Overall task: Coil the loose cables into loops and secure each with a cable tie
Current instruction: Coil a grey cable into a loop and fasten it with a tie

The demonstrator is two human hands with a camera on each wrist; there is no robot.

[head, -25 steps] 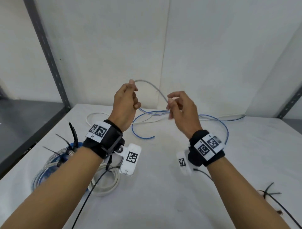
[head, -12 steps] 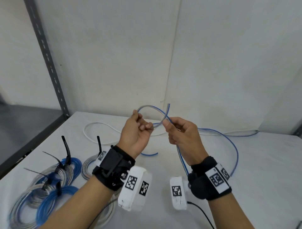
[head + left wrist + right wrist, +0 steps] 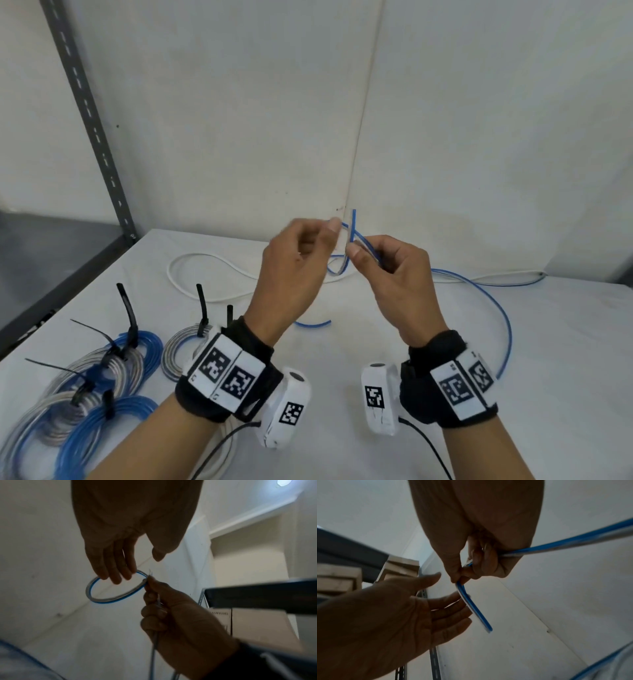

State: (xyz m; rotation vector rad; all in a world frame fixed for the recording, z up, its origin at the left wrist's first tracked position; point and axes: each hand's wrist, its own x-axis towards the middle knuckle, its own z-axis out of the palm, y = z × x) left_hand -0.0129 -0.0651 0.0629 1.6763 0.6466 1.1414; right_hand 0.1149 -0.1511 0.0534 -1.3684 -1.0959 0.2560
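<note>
The right hand (image 3: 397, 274) pinches the blue-and-grey cable (image 3: 109, 599) where its first small loop crosses itself, thumb and forefinger clamped on the crossing with the free tip poking up above. The left hand (image 3: 294, 270) is relaxed and spread, its fingers (image 3: 116, 573) only brushing the far rim of the loop and gripping nothing. The rest of the cable trails down to the white surface (image 3: 342, 349) and sweeps away to the right; a loose white cable (image 3: 205, 260) lies behind, and finished tied coils (image 3: 96, 387) sit near left. With one pinch holding everything, the springy loop could pop open or twist out if the right hand slackens before the left takes hold again, and the trailing length may snag as it is drawn in. Half a second ago the left hand was itself pinching the loop; it has since let go and opened.
</note>
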